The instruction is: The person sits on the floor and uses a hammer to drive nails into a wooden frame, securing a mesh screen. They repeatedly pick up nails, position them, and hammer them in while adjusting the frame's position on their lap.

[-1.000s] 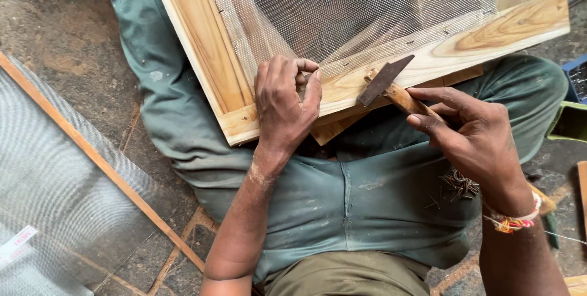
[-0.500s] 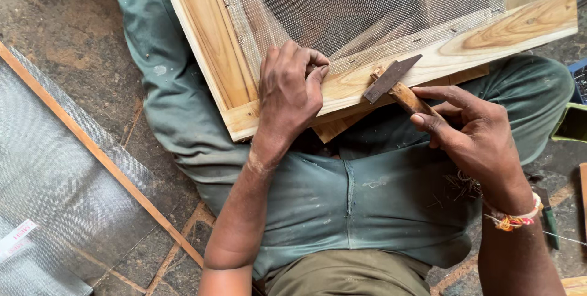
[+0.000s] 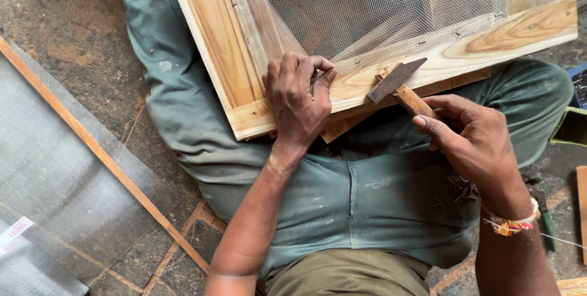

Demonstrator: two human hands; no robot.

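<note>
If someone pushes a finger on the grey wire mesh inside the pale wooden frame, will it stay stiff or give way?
The grey wire mesh would probably flex a little: it looks thin and see-through. It seems fastened along the pale wooden frame, so it likely springs back near the edges. The left hand presses there; the right hand holds a wooden-handled hammer.

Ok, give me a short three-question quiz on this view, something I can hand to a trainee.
1. True or false: the right hand holds a hammer by its wooden handle.
2. Where does the left hand rest? A) on the floor B) on the lower rail of the wooden frame C) on the hammer head
3. Fill in: the frame is covered with grey wire ____.

Key:
1. True; the metal head sits over the frame's lower rail.
2. B; the fingers curl at the edge where mesh meets wood, near the corner.
3. Mesh; a second meshed panel lies on the floor to the person's left.
</note>
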